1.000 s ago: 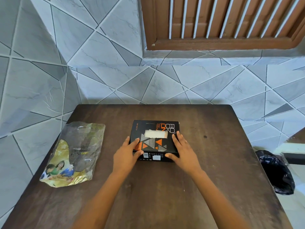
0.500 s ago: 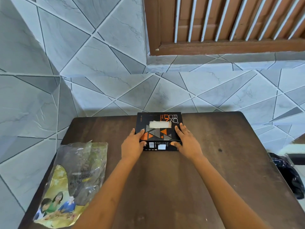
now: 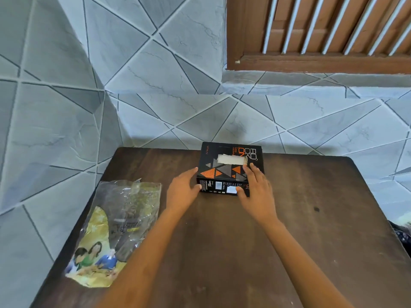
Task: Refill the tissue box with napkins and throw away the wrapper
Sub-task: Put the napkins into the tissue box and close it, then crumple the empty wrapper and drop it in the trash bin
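Your view is evenly lit by soft daylight, wide-angle bend curving the tiled wall (image 3: pixel 66 96) at the edges, faint shadows under your arms on the desk (image 3: pixel 311 218), mild glare on the wrapper (image 3: pixel 120 218), slight softness throughout.

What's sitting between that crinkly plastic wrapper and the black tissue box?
In the head view, only the person's left hand and forearm; the wrapper lies left, the tissue box right.

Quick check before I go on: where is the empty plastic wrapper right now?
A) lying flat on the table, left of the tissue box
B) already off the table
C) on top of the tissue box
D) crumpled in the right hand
A: the wrapper lies flat on the table, well left of the tissue box, and neither the left hand nor the right hand touches it.
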Tool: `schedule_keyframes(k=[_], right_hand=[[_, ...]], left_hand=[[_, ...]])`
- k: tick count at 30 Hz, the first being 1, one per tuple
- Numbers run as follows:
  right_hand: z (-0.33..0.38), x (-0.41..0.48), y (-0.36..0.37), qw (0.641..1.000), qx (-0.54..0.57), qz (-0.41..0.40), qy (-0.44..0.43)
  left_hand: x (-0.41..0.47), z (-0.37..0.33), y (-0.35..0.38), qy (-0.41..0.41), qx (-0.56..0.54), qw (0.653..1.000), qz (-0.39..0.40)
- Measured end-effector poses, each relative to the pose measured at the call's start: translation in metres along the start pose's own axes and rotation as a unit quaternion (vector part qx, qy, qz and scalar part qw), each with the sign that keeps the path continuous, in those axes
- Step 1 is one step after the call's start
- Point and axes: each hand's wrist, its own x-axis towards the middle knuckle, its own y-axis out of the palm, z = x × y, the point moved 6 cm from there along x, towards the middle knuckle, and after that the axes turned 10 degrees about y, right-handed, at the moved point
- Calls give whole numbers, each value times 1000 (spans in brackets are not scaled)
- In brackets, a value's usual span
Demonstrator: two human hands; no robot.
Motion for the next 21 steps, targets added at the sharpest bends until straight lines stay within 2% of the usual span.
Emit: schedule_keyframes(k=[4,8,11,13,15,18,21], right_hand=[[54,-40,29,995,33,12,-95],[96,-74,72,982,45,105,-151],[125,-91,103,970,45,171,-165],[137,-92,122,964,41,216,-148],[145,-87,142,957,44,259,-121],[159,-72,166,952,82,289,-58],[173,-60,181,948,155,274,42]], left_hand=[[-60,26,-45,-53,-2,996,-71],[-128,66,-91,-123,44,980,-151],[-176,109,-124,-215,64,955,-193],[-196,137,-133,-278,71,943,-169],[-208,164,-127,-314,30,941,-119],[-211,196,-114,-326,-44,942,-61],[-202,220,-107,-318,-78,945,-23]])
